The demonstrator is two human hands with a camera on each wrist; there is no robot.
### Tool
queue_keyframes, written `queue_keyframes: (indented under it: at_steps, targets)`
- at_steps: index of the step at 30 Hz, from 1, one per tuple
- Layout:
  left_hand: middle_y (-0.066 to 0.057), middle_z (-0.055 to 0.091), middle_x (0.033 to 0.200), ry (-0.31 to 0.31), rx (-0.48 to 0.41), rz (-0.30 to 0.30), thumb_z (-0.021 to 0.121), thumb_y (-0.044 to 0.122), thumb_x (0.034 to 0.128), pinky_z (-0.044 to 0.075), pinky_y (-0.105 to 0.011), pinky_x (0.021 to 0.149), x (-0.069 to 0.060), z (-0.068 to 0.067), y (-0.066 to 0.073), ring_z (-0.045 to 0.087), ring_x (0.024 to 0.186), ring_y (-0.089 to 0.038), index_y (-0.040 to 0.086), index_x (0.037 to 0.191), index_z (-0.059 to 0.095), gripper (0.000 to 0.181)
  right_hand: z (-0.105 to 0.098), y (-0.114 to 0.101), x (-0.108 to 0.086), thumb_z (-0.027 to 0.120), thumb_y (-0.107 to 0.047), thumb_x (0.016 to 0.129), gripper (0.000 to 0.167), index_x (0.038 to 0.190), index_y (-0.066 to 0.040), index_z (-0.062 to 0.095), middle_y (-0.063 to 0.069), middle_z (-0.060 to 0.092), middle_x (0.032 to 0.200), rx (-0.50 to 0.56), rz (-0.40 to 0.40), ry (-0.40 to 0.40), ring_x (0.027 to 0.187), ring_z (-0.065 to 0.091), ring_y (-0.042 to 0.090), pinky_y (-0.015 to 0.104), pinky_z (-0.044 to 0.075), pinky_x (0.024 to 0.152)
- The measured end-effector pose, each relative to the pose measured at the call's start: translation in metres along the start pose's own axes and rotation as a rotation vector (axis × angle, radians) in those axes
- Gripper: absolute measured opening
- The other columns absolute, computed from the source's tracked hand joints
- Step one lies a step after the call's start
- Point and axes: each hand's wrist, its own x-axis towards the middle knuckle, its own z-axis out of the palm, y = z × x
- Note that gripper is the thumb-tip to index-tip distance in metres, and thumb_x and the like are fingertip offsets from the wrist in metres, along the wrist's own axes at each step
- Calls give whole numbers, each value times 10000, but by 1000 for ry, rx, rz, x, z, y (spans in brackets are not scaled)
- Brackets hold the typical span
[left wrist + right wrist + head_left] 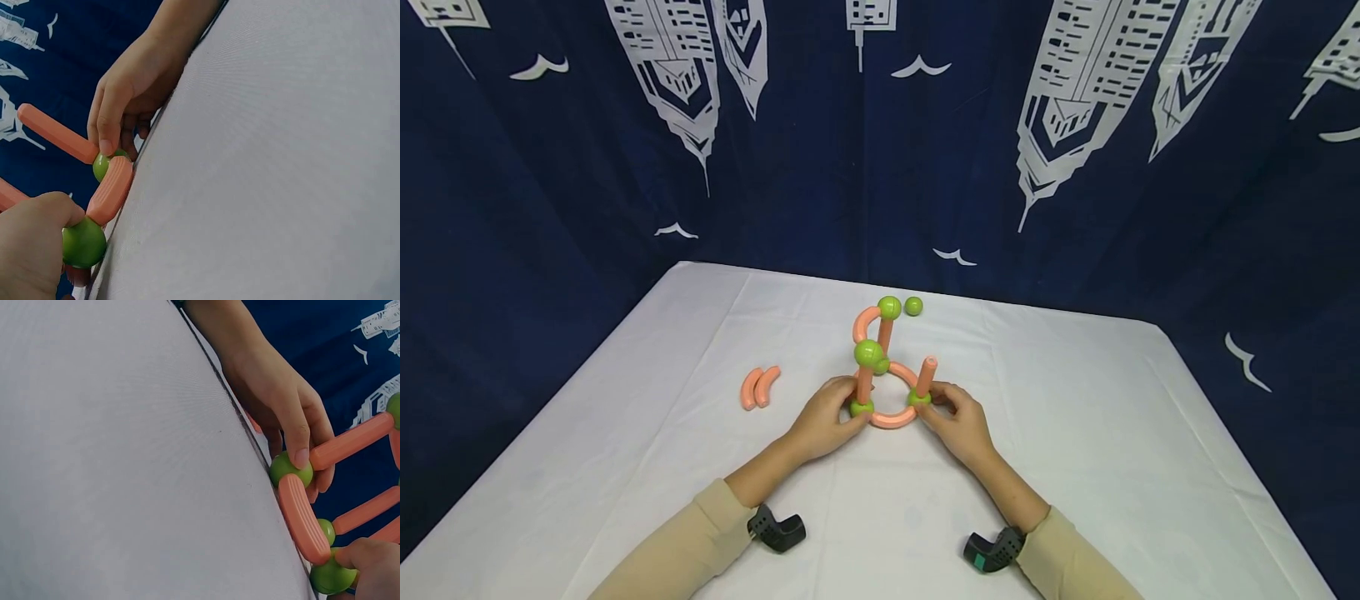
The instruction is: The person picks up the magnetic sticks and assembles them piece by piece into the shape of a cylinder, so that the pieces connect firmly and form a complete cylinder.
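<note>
A toy frame of green balls and salmon-orange rods stands on the white table. Curved rods, among them a front one (892, 419), form its base ring. My left hand (823, 422) pinches the left base ball (861, 408), below an upright rod (864, 385) topped by a green ball (868, 353). With thumb and fingers, my right hand (961, 423) grips the right base ball (332, 575); its upright rod (927, 377) has a bare top. Behind, another upright (885, 336) carries a ball (889, 307), and an upper curved rod (862, 323) runs from it toward the left top ball.
Two loose curved rods (751, 389) lie side by side to the left of the frame. One loose green ball (913, 306) sits behind it, near the far table edge. A dark blue printed curtain (850, 167) hangs beyond the table (1075, 417).
</note>
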Motion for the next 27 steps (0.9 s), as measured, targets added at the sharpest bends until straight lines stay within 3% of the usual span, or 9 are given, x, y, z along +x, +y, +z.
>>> queue_keyframes:
  at_steps: [5, 11, 19, 24, 27]
  targets:
    - [-117, 621, 1106, 70, 12, -26, 699, 128, 833, 426, -449, 947, -1, -1, -2, 535, 1090, -302, 24, 1063, 641, 259, 1, 1, 0, 774, -116, 826, 294, 1100, -39, 702, 57, 684, 995, 8, -30, -21, 943, 621, 234, 405, 486, 855]
    - [-193, 565, 1171, 105, -20, -97, 673, 120, 824, 429, -505, 922, -2, -1, -2, 515, 1103, -371, 2, 1012, 638, 224, 2, 2, -1, 780, -76, 810, 305, 1098, -23, 695, 59, 684, 997, 11, -59, -48, 925, 629, 234, 375, 504, 852]
    - [-196, 573, 1111, 162, -3, -88, 658, 94, 814, 452, -491, 894, -1, -1, -4, 552, 1042, -360, -50, 1065, 627, 291, 2, -1, -3, 772, -12, 802, 283, 1076, -12, 699, 72, 689, 1025, 47, -62, -87, 910, 628, 233, 362, 501, 858]
    - [-185, 576, 1083, 197, 2, -100, 648, 81, 817, 461, -478, 888, -1, -1, -4, 563, 1010, -340, -42, 1029, 631, 246, 2, -7, -5, 749, 38, 807, 277, 1076, 33, 686, 134, 687, 1024, 63, -77, -117, 925, 628, 320, 451, 500, 866]
    - [-179, 578, 1073, 206, -2, -131, 657, 96, 850, 468, -459, 852, 0, 0, -4, 564, 979, -315, -32, 1015, 631, 211, -3, -24, -8, 730, 72, 805, 272, 1070, 80, 669, 193, 677, 1021, 93, -96, -147, 931, 619, 387, 512, 490, 868]
